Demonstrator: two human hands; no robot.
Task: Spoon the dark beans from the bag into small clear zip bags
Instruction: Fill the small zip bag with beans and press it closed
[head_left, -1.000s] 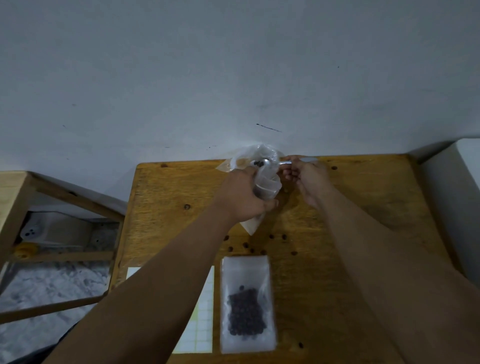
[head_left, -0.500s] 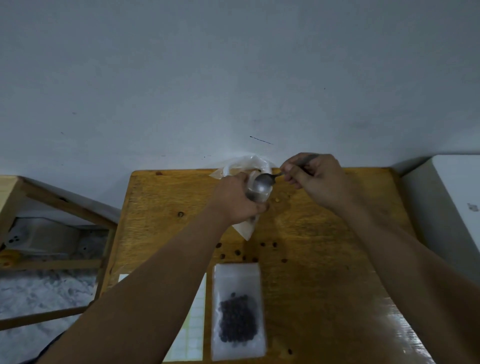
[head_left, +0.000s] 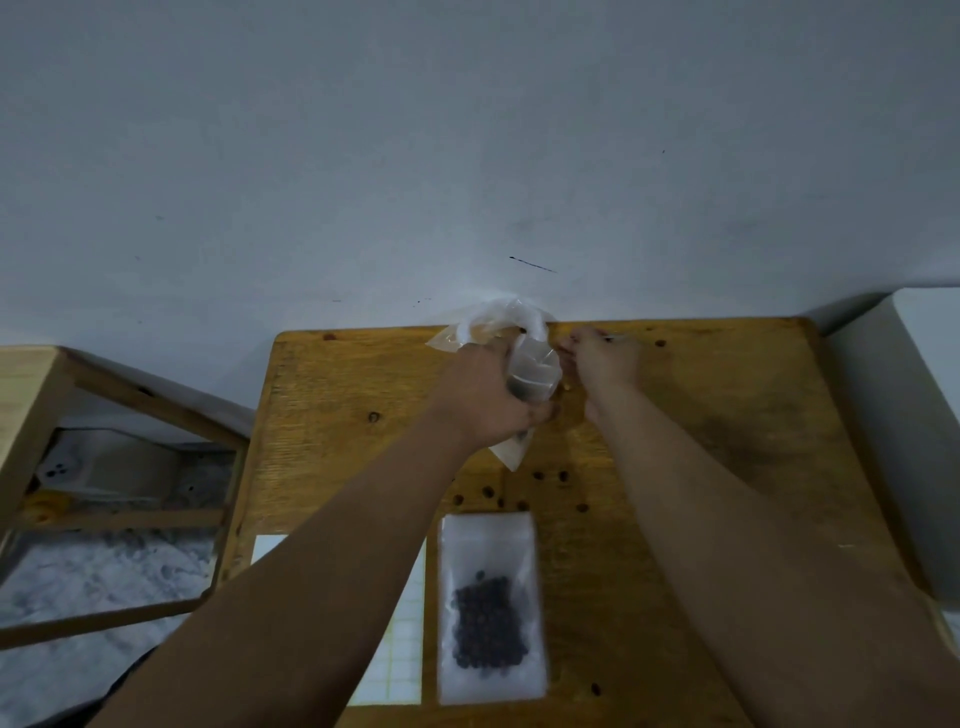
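My left hand (head_left: 485, 397) grips a small clear zip bag (head_left: 532, 371) upright over the far middle of the wooden table (head_left: 727, 415); its lower corner pokes out below my fist. Behind it against the wall stands the larger clear plastic bag (head_left: 493, 322). My right hand (head_left: 602, 361) is closed around a metal spoon (head_left: 615, 339); only a bit of handle shows, and the bowl is hidden behind the zip bag. A filled zip bag (head_left: 491, 608) with dark beans lies flat near the table's front edge. Several loose beans (head_left: 519, 491) dot the wood between.
A white gridded sheet (head_left: 400, 654) lies left of the filled bag, partly under my left forearm. A white box (head_left: 904, 431) stands at the right edge. Left of the table is a wooden frame (head_left: 104, 395) over a marbled floor.
My right hand has brought the spoon back down beside the held zip bag. The spoon bowl, visible half a second ago, is now hidden. The camera view has shifted slightly.
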